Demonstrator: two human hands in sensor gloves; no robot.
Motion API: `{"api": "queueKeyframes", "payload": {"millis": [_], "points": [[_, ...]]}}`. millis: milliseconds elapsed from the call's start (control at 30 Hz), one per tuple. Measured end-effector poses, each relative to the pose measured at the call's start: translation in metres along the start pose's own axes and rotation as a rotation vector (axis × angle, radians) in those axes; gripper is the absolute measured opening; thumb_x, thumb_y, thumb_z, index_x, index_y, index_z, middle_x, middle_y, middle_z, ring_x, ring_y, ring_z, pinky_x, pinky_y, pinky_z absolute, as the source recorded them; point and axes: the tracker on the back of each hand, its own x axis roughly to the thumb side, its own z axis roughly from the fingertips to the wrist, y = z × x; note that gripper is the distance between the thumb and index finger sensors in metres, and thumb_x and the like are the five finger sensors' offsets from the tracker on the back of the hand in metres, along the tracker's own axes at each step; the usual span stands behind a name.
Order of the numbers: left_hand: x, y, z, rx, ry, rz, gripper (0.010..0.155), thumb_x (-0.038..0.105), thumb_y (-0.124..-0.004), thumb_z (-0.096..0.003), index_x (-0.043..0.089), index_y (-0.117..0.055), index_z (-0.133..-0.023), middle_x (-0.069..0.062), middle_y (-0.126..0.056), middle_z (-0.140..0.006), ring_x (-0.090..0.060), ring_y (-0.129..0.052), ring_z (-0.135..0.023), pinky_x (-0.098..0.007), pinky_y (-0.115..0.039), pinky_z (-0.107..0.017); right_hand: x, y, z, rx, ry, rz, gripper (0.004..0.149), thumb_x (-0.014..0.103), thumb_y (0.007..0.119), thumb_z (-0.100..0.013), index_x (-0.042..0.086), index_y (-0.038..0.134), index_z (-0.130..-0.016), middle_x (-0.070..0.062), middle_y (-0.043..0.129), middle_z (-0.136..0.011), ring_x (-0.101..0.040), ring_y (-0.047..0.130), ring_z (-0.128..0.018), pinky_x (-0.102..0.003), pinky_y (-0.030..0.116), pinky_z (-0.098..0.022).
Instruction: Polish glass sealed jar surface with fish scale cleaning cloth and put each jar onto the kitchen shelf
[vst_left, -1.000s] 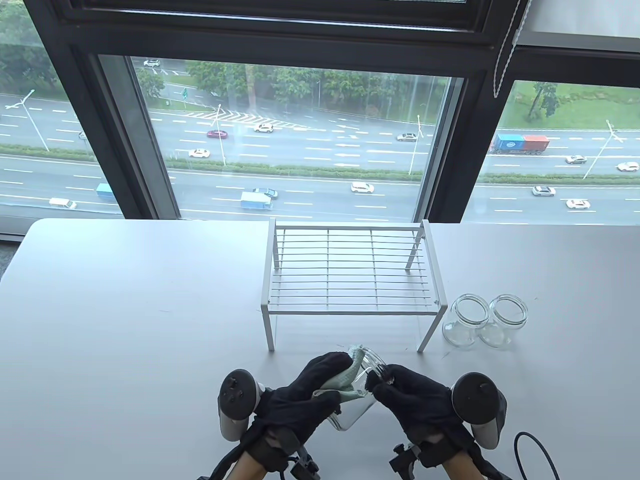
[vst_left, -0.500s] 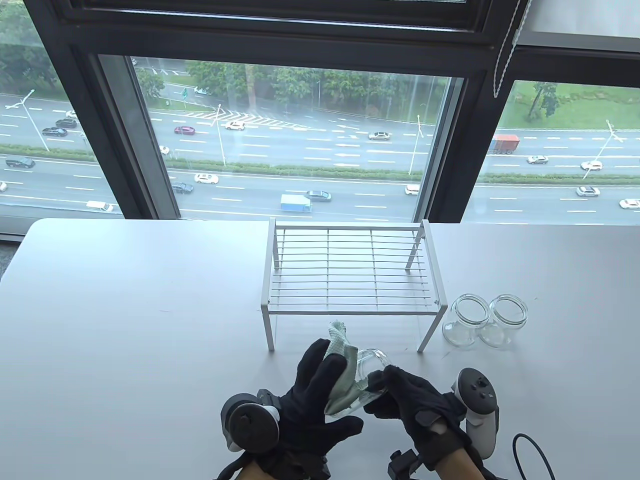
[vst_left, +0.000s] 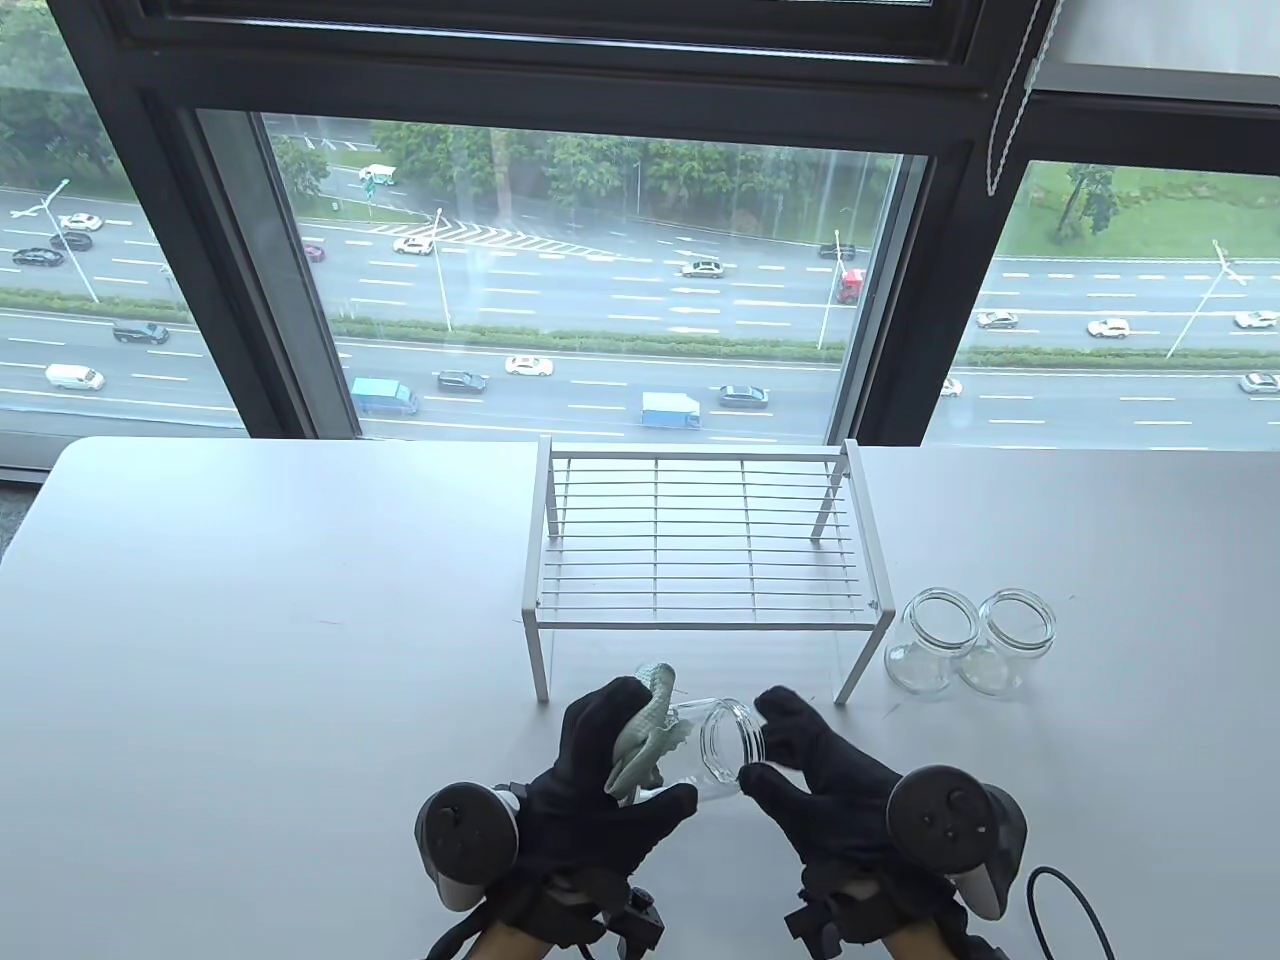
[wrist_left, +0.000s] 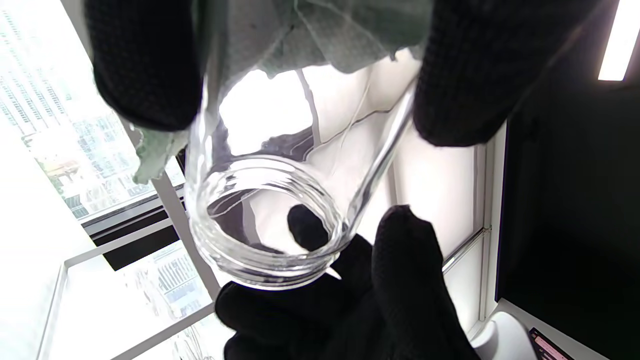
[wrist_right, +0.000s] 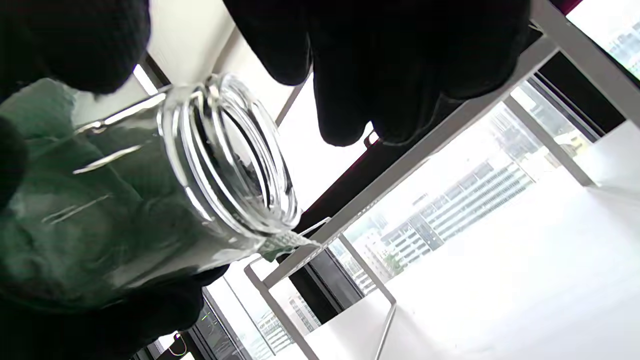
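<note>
The left hand (vst_left: 590, 790) has a clear glass jar (vst_left: 715, 760) wrapped in its grip, fingers and thumb curled round the body with a pale green cleaning cloth (vst_left: 645, 735) bunched between the glove and the glass. The jar lies on its side above the table (vst_left: 250, 620), mouth turned to the right, lid off, threaded rim showing. A tuft of the cloth pokes up past the fingertips.

The right hand (vst_left: 830, 790) is at the jar's mouth. From the table view its thumb sits at the lower rim and a finger reaches over the top of the rim, the fingers bent but loose; in the right wrist view the fingertips (wrist_right: 345, 120) hang just off the glass with a sliver of light between (I cannot tell whether the thumb truly touches). It does not close round anything that I can see.

Just beyond the hands stands the white wire kitchen shelf (vst_left: 700, 550), its grid top bare. To its right, near its front leg, two more open jars (vst_left: 970, 640) stand upright on the table, touching each other.

A black cable (vst_left: 1060, 900) loops at the table's near right edge. A beaded blind cord (vst_left: 1010, 110) hangs by the window frame.

As for writing: none of the jars carries a label, and nothing on the cloth, gloves or trackers is legible. A dark object at the corner of the left wrist view has reddish marks too small to read.
</note>
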Motion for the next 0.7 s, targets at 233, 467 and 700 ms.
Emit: {"api": "queueKeyframes", "payload": {"millis": [233, 467, 700], "points": [[-0.009, -0.014, 0.004, -0.041, 0.133, 0.185, 0.091, 0.058, -0.092, -0.0447, 0.032, -0.036, -0.111, -0.033, -0.049, -0.105, -0.058, -0.077, -0.08, -0.049, -0.091, -0.048, 0.044, 0.028, 0.015, 0.031, -0.331, 0.436, 0.102, 0.06, 0.09, -0.031, 0.028, 0.037, -0.111, -0.017, 0.046, -0.118, -0.046, 0.053, -0.104, -0.066, 0.05, -0.073], [-0.009, -0.023, 0.004, -0.098, 0.113, 0.167, 0.086, 0.06, -0.087, -0.047, 0.033, -0.037, -0.112, -0.032, -0.048, -0.107, -0.058, -0.075, -0.082, -0.051, -0.088, -0.051, 0.047, 0.03, 0.018, -0.038, -0.352, 0.576, 0.103, 0.067, 0.091, -0.029, 0.019, 0.046, -0.109, -0.016, 0.068, -0.105, -0.04, 0.081, -0.087, -0.06, 0.063, -0.068], [-0.007, -0.02, 0.004, -0.04, 0.009, 0.178, 0.063, 0.058, -0.076, -0.0519, 0.04, -0.054, -0.108, -0.025, -0.049, -0.117, -0.062, -0.063, -0.094, -0.064, -0.075, -0.059, 0.028, 0.03, 0.009, 0.11, -0.103, 0.158, 0.103, 0.073, 0.088, -0.03, 0.014, 0.053, -0.107, -0.017, 0.08, -0.097, -0.038, 0.092, -0.074, -0.058, 0.072, -0.061]]}}
